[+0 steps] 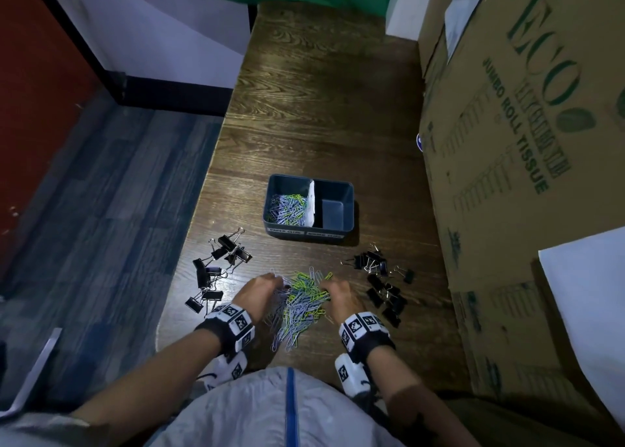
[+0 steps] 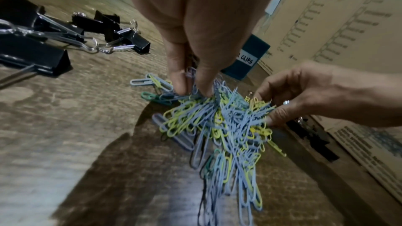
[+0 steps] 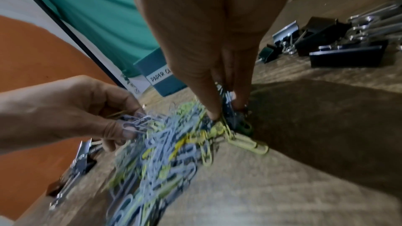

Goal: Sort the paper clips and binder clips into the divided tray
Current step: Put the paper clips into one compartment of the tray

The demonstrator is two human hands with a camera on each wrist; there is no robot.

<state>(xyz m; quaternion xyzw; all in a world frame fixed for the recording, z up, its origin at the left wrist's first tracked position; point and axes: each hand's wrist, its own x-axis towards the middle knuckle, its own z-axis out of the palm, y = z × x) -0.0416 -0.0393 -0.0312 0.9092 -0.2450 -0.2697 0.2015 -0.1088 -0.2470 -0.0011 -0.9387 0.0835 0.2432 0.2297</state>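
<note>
Partway: dark blue divided plastic tray [image 1: 338, 240] has coloured wire paper clips [image 1: 287, 210] in its left compartment, right one empty. Both my hands, left [image 1: 260, 291] and right [image 1: 341, 296], pinch the tabletop pile [image 1: 301, 306]. Black metal binder clips [image 1: 216, 271] all unsorted either side.

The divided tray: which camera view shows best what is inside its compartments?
The head view: it looks down into the divided tray, showing paper clips in its left compartment and nothing visible in the right one. The left wrist and right wrist views show only an outside corner with part of a label, behind each hand.
</note>
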